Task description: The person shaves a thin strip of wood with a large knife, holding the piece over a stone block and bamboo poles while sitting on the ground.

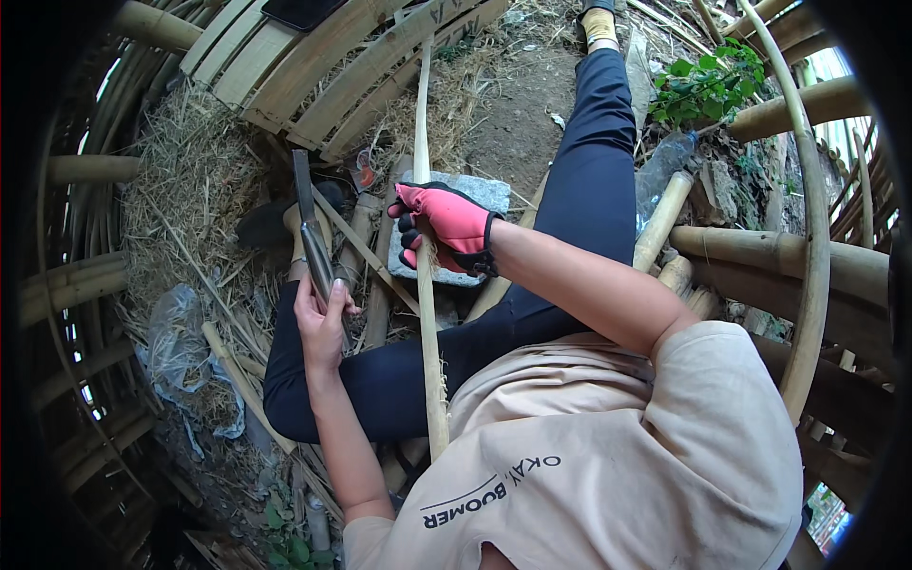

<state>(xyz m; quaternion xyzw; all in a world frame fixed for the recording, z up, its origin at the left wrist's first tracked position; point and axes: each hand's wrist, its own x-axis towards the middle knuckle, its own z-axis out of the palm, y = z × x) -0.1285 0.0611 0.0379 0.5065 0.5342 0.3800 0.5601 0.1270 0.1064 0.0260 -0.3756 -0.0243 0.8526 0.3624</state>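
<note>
My right hand (446, 228), in a pink and black glove, is closed around a long pale bamboo strip (430, 351). The strip stretches from near the slatted wood at the top down to my shirt, with frayed fibres along its lower part. Beneath the glove sits a grey stone block (489, 195). My bare left hand (326, 318) is wrapped round the lower end of a knife-like metal tool (313, 233), which has a narrow dark blade pointing away from me and a shiny, thicker lower section. Tool and strip are apart.
A slatted wooden crate (332, 81) with a dark phone-like slab (302, 11) on it stands at the far left. Dry straw (204, 180), a crumpled plastic bag (176, 342), a clear bottle (665, 166) and bamboo poles (779, 252) surround my outstretched legs.
</note>
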